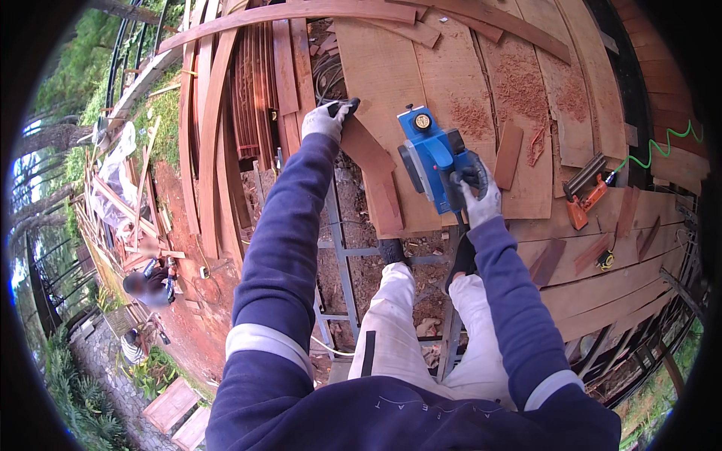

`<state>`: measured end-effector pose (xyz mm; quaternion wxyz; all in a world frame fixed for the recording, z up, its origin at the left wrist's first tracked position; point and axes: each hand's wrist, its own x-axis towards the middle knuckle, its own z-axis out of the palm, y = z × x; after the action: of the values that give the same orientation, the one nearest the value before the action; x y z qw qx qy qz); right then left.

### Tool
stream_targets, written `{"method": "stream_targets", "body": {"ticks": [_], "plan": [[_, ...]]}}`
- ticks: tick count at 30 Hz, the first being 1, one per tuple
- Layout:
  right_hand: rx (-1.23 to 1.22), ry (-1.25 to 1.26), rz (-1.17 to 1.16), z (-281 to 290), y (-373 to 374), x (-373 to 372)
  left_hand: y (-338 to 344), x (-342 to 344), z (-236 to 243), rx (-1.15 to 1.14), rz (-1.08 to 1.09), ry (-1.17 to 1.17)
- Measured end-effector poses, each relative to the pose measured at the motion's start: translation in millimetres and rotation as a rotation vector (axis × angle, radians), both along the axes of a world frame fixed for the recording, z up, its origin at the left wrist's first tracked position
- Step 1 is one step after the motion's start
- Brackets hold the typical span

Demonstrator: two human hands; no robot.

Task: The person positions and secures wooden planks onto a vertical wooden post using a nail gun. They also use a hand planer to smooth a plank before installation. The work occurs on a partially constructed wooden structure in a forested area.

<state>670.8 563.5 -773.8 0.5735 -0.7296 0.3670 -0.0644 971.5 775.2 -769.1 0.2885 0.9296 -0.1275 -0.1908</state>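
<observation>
My right hand (481, 197), in a white glove with dark fingers, is closed round the rear handle of a blue electric planer (429, 154). The planer is over the wide wooden boards, its cord trailing down toward my legs. Further left, my left hand (325, 122), gloved the same way, closes on the far end of a short reddish board (367, 146); its fingertips are partly hidden. Another short reddish piece (385, 203) lies beneath that board's near end. Right of the planer is a loose reddish offcut (508, 155).
Wood shavings (519, 86) cover parts of the boards. An orange nail gun (587, 201) with a green coiled hose (654, 154) and a tape measure (605, 259) lie right. Open metal framing (342, 263) shows below me. Long planks (207, 150) are stacked left; two people are beyond.
</observation>
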Motion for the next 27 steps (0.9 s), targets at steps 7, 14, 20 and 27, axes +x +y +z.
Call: {"method": "stream_targets", "body": {"ticks": [7,14,20,27], "plan": [[-0.214,0.022,0.075,-11.1,32.4,38.8,-89.2,59.8,-54.0,0.249,-0.358,-0.123],[-0.054,-0.055,-0.063,10.5,11.1,36.3,-62.2,27.8,-82.8,-0.056,0.122,-0.403],[-0.021,0.059,-0.261,62.0,14.6,2.4,-5.4,-186.2,-44.7,0.465,0.284,0.131],[0.042,0.082,-0.312,44.7,11.3,-20.3,6.2,-240.1,-66.1,0.407,0.308,0.15]]}}
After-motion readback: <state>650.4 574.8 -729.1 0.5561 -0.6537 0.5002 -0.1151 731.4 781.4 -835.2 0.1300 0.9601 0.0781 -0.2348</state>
